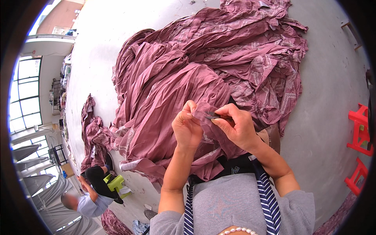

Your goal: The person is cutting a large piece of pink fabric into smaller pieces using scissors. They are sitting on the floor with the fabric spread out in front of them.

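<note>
Pinched fold: a thin, dusty-pink bit of cloth [203,111], right up at the near side of the big cloth heap [172,82], lifted between two hands.
Left hand: here it is [187,128], thumb and fingertip together on the fold's left edge, over the near part of the heap.
Right hand: over the heap's near right side [238,128], fingers clamped on a small dark tool [212,115].
Tool to fold: this is the tight one! The tool lies roughly crosswise, its tip aimed left, right at the fold; the right hand has the tool, the left hand the cloth, and whether tip and fabric touch, I cannot tell.
Cloth: soft, matte and full of creases, long pleats fanning away from the lap, pale patterned bands running through the heap.
Lap: at the heap's near edge, grey knit shirt [223,199], navy-and-white striped straps [268,196], a string of round pearly beads [239,230].
Left of the heap: a co-worker [92,204] in a pale top, by a green plastic stool [114,183].
Right of the heap: glossy red stools [358,131] on smooth grey floor [327,90].
</note>
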The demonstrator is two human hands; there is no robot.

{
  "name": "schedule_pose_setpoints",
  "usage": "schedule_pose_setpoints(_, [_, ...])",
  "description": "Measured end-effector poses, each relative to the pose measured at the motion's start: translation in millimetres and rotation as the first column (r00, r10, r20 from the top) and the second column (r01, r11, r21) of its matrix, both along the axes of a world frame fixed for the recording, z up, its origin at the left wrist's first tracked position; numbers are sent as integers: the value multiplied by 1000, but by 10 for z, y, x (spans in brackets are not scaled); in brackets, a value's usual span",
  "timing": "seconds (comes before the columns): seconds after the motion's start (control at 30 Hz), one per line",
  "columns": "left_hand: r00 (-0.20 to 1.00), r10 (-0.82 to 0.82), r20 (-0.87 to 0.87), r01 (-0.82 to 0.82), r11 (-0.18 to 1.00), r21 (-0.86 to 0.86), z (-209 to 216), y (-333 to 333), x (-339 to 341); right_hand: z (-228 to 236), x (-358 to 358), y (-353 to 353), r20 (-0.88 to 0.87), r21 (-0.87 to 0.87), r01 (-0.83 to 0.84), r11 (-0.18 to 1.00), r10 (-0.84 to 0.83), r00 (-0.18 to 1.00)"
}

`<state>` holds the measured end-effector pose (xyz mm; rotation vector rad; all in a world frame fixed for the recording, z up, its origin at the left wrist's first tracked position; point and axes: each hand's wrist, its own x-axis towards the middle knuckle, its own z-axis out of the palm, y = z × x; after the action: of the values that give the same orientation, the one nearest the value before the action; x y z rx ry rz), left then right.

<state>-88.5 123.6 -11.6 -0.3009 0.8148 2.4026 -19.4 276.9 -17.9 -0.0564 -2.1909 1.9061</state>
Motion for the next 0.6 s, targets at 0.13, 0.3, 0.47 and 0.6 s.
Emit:
schedule_pose_setpoints(0.13, [1000, 8, 6, -8, 1000, 10, -2, 1, 13, -59, 10, 14, 24, -58, 32, 998, -30, 999])
schedule_pose_setpoints(0.3, [998, 27, 58, -30, 999, 42, 28, 28, 4, -57, -113, 95, 63, -626, 99, 773, -77, 995])
schedule_pose_setpoints(0.47, [999, -27, -25, 26, 999, -46, -16, 15, 19, -94, -281, 93, 103, -355, -116, 928, 162, 982])
schedule_pose_setpoints(0.6, [1000, -12, -28, 12, 1000, 9, 33, -28, 0, -204, -409, 311, 117, -747, 201, 634, -172, 978])
